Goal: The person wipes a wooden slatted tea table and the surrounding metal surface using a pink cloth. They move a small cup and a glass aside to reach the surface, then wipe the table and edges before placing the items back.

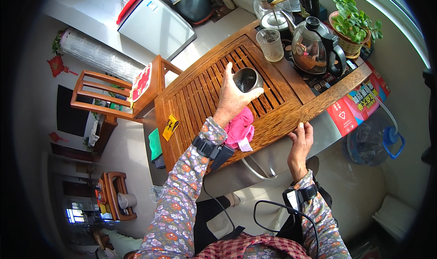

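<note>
My left hand (234,96) grips a dark round cup (246,80) by its sides, thumb and fingers spread around it, over the slatted part of a wooden tea tray (191,79). Something dark and shiny shows inside the cup. Just below that hand a crumpled pink cloth (240,127) with a white tag lies on the tray. My right hand (301,141) is at the tray's near edge, fingertips touching or close to the rim, with no object seen in it. A small yellow packet (170,127) with dark writing lies near the tray's left end.
A glass kettle (312,47) with a black handle, a clear glass (270,45), a glass pot (268,6) under a spout and a potted plant (355,28) stand at the right. A water bottle (368,142) with a hose is below. A wooden chair (145,91) stands beyond the table.
</note>
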Available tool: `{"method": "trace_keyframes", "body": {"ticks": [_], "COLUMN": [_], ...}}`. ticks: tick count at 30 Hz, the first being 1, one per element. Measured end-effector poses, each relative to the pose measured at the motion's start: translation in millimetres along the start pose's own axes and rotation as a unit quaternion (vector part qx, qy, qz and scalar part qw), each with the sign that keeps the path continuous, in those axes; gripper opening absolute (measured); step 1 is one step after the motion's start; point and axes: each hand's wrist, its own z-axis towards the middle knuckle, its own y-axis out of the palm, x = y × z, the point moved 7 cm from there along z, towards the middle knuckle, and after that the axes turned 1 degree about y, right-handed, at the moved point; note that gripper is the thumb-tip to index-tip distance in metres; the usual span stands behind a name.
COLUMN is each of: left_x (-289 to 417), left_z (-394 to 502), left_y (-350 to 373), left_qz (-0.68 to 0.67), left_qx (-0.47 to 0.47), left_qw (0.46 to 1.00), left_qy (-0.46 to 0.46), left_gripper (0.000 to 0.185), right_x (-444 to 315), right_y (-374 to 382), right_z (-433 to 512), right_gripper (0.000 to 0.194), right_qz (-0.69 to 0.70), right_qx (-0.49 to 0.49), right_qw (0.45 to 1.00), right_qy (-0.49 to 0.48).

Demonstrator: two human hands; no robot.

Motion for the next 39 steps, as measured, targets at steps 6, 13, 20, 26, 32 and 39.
{"method": "trace_keyframes", "body": {"ticks": [6, 13, 20, 26, 32, 39], "left_x": [36.0, 51.5, 53.1, 55.3, 25.8, -10.9], "left_z": [10.0, 11.8, 4.6, -11.4, -82.7, -112.6], "left_y": [57.8, 83.2, 86.2, 68.4, -6.7, -19.0], "left_qz": [0.052, 0.053, 0.066, 0.075, 0.228, 0.238], "left_qx": [0.002, -0.016, -0.01, -0.017, -0.099, -0.078], "left_qw": [0.998, 0.998, 0.997, 0.995, 0.968, 0.967], "left_qy": [0.03, 0.014, 0.029, 0.059, 0.031, 0.042], "left_gripper": [0.118, 0.113, 0.117, 0.125, 0.068, 0.049], "right_x": [-1.4, -0.5, -1.5, -3.0, -2.1, -1.2], "right_y": [1.2, 0.4, 0.5, 3.2, 1.1, 0.8], "right_z": [-0.5, -0.1, -0.4, -0.9, -0.4, 0.5], "right_gripper": [0.04, 0.04, 0.04, 0.035, 0.033, 0.033], "right_qz": [0.0, 0.001, 0.0, 0.016, 0.002, 0.003], "right_qx": [-0.002, -0.003, -0.002, -0.001, 0.007, 0.007], "right_qw": [1.0, 1.0, 1.0, 1.0, 1.0, 1.0], "right_qy": [0.0, -0.003, -0.003, -0.002, 0.0, -0.005]}}
